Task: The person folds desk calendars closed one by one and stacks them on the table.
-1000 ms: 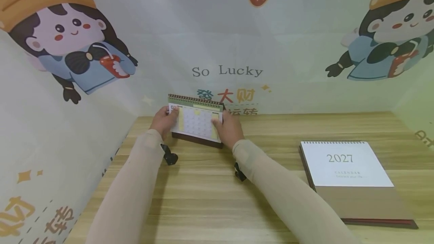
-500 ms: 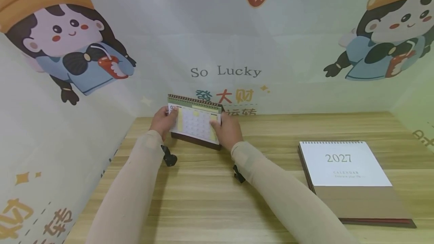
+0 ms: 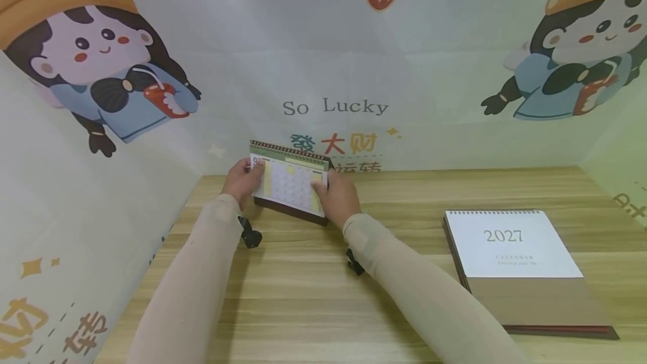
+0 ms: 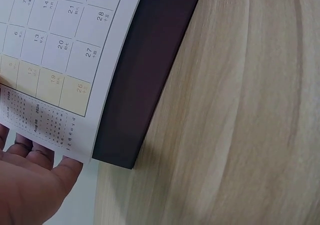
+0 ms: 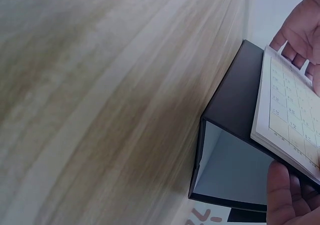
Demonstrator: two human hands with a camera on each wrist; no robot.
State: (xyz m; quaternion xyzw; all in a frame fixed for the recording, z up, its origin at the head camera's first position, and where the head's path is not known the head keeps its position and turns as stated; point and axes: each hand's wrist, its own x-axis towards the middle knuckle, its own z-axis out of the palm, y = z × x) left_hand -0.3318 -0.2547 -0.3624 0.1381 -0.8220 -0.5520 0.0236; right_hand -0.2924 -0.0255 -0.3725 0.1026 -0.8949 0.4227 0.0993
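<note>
A small desk calendar (image 3: 289,184) stands at the back of the table, its month page facing me and its spiral binding on top. My left hand (image 3: 241,180) grips its left edge, thumb on the front page and fingers behind. At the right edge my right hand (image 3: 341,195) holds it in the same way. The left wrist view shows the dark base strip (image 4: 136,75) below the pages. Seen from the right wrist, the folded stand (image 5: 234,101) is hollow and rests on the wood; my right fingers reach partly out of frame.
On the right of the table (image 3: 404,195) lies a larger calendar (image 3: 515,246) marked 2027, its cover up. A printed backdrop (image 3: 242,83) rises behind and beside the table. Each wrist carries a black device (image 3: 250,233).
The small calendar's right end has swung slightly toward me, with my right hand on it. My left hand keeps its grip. The head view has shifted a little.
</note>
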